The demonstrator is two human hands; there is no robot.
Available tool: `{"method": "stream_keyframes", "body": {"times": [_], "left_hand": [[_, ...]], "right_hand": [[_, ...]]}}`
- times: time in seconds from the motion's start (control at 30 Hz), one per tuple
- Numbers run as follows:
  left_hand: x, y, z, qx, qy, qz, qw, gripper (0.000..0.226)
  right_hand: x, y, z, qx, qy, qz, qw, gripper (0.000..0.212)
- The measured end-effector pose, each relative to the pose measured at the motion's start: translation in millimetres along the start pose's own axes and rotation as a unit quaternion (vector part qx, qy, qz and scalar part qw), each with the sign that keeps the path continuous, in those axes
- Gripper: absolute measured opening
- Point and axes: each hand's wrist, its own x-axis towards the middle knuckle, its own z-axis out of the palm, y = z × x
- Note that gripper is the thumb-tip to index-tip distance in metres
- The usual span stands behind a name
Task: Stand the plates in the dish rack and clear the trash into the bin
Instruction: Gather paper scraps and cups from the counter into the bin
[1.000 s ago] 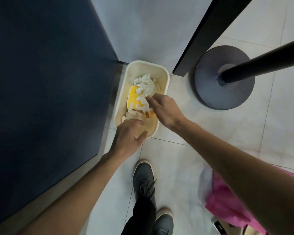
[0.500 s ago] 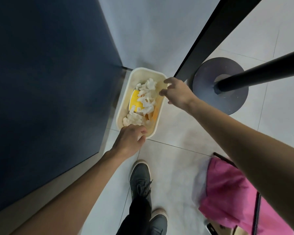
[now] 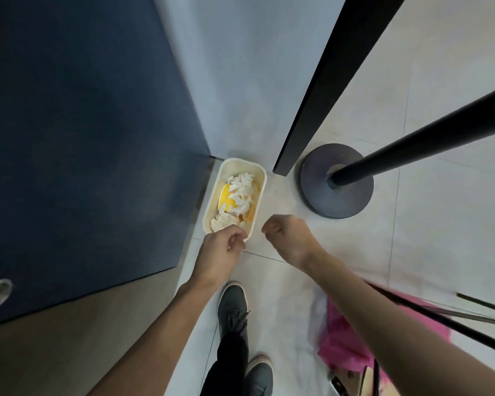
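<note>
Bin (image 3: 242, 159): one. Cream, oblong with rounded corners, standing on the floor with its mouth up. Its long axis runs away from me, the far end leaning slightly right. It sits in the corner where the dark blue panel (image 3: 83, 138) meets the pale wall (image 3: 240, 67).

Trash in the bin: one heap of crumpled white paper (image 3: 242, 187) and one yellow cup (image 3: 225, 195) lying partly under it.

Left hand (image 3: 220, 252): one. Its grip is curled, thumb near the fingertips, over the near corner of the bin's rim. I cannot tell whether it holds the rim.

Right hand (image 3: 286, 238): one. Its grip is drawn together into a loose fist with nothing seen in it, above the floor just right of the bin and apart from it.

Floor (image 3: 429, 252): pale square tiles with thin joints.

Stand (image 3: 336, 181): one, a round dark base with a black pole, right of the bin.

Shoes: two, dark; one (image 3: 232, 304) ahead, one (image 3: 259, 372) behind.

Pink bag (image 3: 352, 338): one, under my right forearm.
</note>
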Motion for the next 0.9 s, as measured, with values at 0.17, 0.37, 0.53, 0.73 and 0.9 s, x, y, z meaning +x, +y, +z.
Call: {"method": "stream_keyframes", "body": {"times": [0.17,0.37,0.53,0.73,0.9], "left_hand": [[-69,52,-31,-0.016,0.035,0.01,0.999,0.018],[-171,100,-75,0.006,0.032,0.017,0.999,0.014],[-268,134,-110,0.002,0.035,0.017,0.999,0.022],[-385,174,-164,-0.024,0.064,0.041,0.997,0.028],[-472,176,-216,-0.099,0.146,0.007,0.984,0.027]], "right_hand": [[-76,-31,-6,-0.007,0.012,-0.052,0.999,0.024],[-181,-74,-40,-0.051,0.015,-0.11,0.992,0.021],[-278,-108,-52,-0.136,-0.025,-0.168,0.976,0.024],[-377,-161,-49,-0.189,-0.07,-0.249,0.947,0.021],[-427,-221,-28,-0.235,-0.128,-0.353,0.897,0.023]]}}
